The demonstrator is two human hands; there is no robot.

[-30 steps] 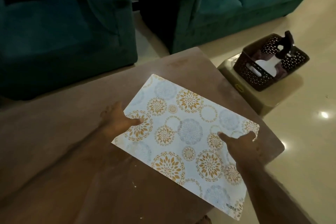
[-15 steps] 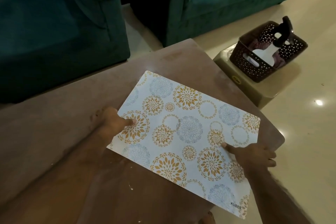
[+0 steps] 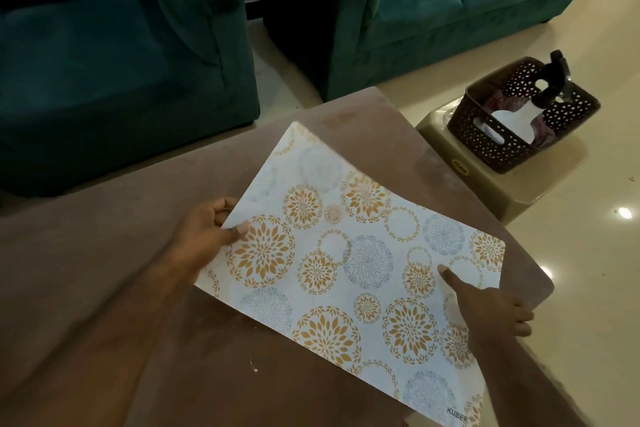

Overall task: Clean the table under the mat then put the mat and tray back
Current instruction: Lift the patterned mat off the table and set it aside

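A: Where's the mat?
B: On the surface, right end, skewed. Left hand pinches the left short edge, thumb on top, fingers curled beneath. Right hand grips the right edge, thumb flat on top, other fingers curled at the rim. The far corner looks raised and the near corner seems to overhang.
A: Step?
B: Reads as lifting it clear for wiping. Raise both edges together and hold it taut so it doesn't sag and drag the specks. Park it outside the wipe zone.
A: Tray?
B: On the stool on the floor, well apart. Fine there for now.
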